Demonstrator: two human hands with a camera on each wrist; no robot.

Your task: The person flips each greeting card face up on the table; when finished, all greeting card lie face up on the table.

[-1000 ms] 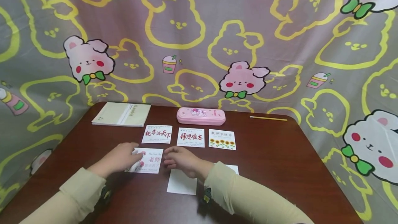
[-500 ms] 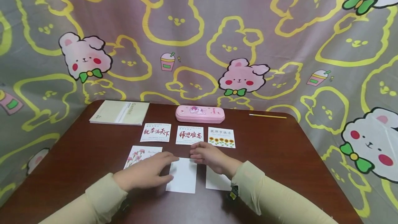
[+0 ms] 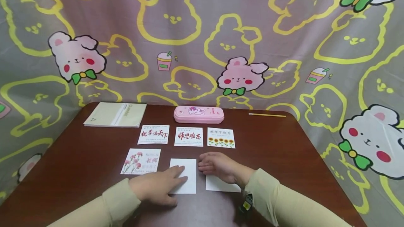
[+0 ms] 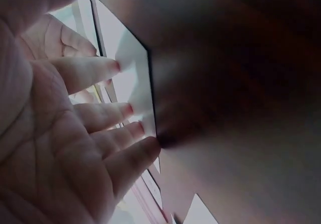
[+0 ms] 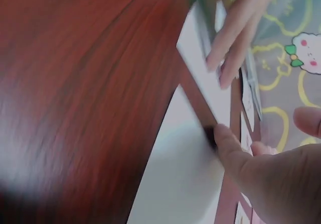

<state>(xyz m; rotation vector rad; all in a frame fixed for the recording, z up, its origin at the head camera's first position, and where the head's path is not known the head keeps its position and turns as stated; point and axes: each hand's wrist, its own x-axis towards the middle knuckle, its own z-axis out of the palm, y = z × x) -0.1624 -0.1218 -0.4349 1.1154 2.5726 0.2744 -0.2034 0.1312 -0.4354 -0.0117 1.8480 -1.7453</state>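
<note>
Two blank white cards lie in the front row on the table. My left hand [image 3: 161,185] reaches over the middle blank card [image 3: 187,178], fingers spread and fairly straight, with fingertips on or just above its face. In the left wrist view that card [image 4: 133,68] lies flat under the fingertips. My right hand [image 3: 221,167] is over the top of the right blank card [image 3: 221,185], fingers loosely bent near the gap between the two cards. The right wrist view shows a fingertip at the edge of the right card [image 5: 175,158]; nothing is held.
A carnation card [image 3: 141,161] lies left in the front row. Behind are two red-lettered cards [image 3: 153,135] and a sunflower card [image 3: 221,138]. Notebooks [image 3: 115,115], a pink pencil case [image 3: 199,114] and a pencil [image 3: 267,115] sit along the back, before a patterned curtain [image 3: 186,13].
My left hand has left the carnation card, which is now uncovered, and moved right to the middle blank card. My right hand has also shifted right, from the middle card to the right one.
</note>
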